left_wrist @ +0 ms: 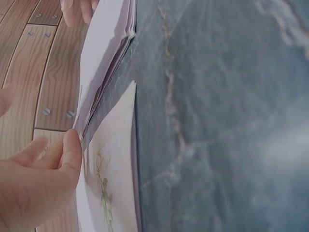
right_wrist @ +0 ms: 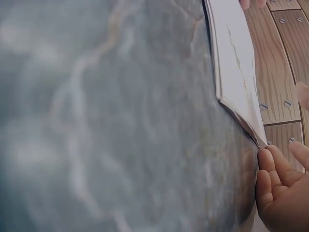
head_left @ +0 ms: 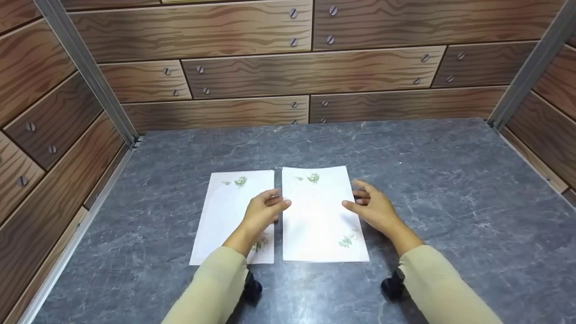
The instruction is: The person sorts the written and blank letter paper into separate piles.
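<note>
Two white stacks of paper with small green plant prints lie side by side, a narrow gap between them. My left hand (head_left: 257,216) reaches over the left paper stack (head_left: 220,220) and holds the left edge of the right paper stack (head_left: 312,229), thumb over its top. On the opposite edge, my right hand (head_left: 378,213) holds the same stack, thumb above and fingers at the side. Several layers show along the near edge of this stack (left_wrist: 107,53) in the left wrist view. Its side (right_wrist: 236,63) also looks layered in the right wrist view. The fingertips under the edges are partly hidden.
The dark grey marbled tabletop (head_left: 450,193) spreads around both stacks. Wood-print panels (head_left: 252,74) wall the back and sides, with metal posts (head_left: 85,67) at the corners. A black device (head_left: 253,288) is strapped at the left wrist, another (head_left: 393,285) at the right.
</note>
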